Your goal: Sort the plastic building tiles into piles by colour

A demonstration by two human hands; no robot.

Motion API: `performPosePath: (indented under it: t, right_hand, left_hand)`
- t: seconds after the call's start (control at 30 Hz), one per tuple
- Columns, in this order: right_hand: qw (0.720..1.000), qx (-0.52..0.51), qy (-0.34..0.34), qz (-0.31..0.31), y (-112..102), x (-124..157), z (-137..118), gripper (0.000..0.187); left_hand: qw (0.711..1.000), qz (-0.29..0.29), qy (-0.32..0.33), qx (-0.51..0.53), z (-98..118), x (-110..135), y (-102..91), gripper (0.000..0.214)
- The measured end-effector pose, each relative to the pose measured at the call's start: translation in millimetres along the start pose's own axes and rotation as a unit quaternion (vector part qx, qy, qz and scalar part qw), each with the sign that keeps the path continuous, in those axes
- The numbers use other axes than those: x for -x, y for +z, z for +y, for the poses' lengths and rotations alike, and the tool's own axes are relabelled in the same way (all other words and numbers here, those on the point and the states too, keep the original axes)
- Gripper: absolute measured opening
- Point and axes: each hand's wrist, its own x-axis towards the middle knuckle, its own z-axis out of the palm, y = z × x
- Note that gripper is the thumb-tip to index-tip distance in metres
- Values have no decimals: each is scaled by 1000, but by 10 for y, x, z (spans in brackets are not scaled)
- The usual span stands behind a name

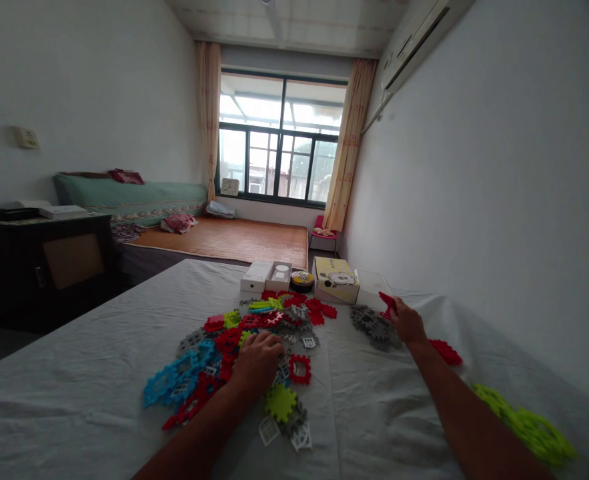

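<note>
A heap of plastic building pieces with toothed edges, in red, blue, lime and grey, lies on the cloth-covered table. My left hand is down on the heap with its fingers bent and close together; the fingertips are hidden, so I cannot see what they grip. Beside it are a red square piece with a window opening and a lime piece. To the right, my right hand pinches a red building piece above a separate pile of grey pieces.
At the table's back stand a white box, an open box, a round black-and-yellow tin, a yellow carton and a clear container. Red pieces and lime pieces lie right of my right forearm, near the wall.
</note>
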Motion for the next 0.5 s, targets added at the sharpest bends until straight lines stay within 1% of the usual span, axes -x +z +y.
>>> performPosePath:
  t: [0.07, 0.13, 0.17, 0.2, 0.27, 0.33, 0.37, 0.43, 0.5]
  right_hand:
    - [999, 18, 31, 22, -112, 4, 205, 38]
    - [998, 47, 29, 33, -199, 52, 456, 37]
    - [997, 66, 18, 27, -228, 94, 582, 36]
    - [996, 85, 6, 9, -246, 147, 700, 36]
    - [993, 107, -4, -56, -261, 265, 886, 35]
    - [987, 108, 5, -116, -273, 360, 987, 31]
    - [985, 106, 12, -134, -284, 383, 1008, 29]
    - [982, 109, 32, -148, -320, 367, 1000, 25]
    - [979, 108, 60, -161, -348, 276, 937, 28]
  left_hand:
    - [1000, 5, 2, -3, -8, -1, 15, 19]
    - [1000, 8, 3, -6, -11, -2, 22, 19]
    - [1000, 8, 3, -7, -10, -3, 22, 19]
    - [1000, 7, 3, -8, -9, -4, 19, 19]
    - [1000, 3, 4, -10, -4, -5, 12, 20]
    - [1000, 3, 4, -11, 1, -6, 6, 21]
    - [1000, 4, 3, -11, 3, -7, 5, 22]
    - [1000, 6, 2, -13, 7, -9, 5, 22]
    - [1000, 4, 2, -14, 10, -10, 7, 22]
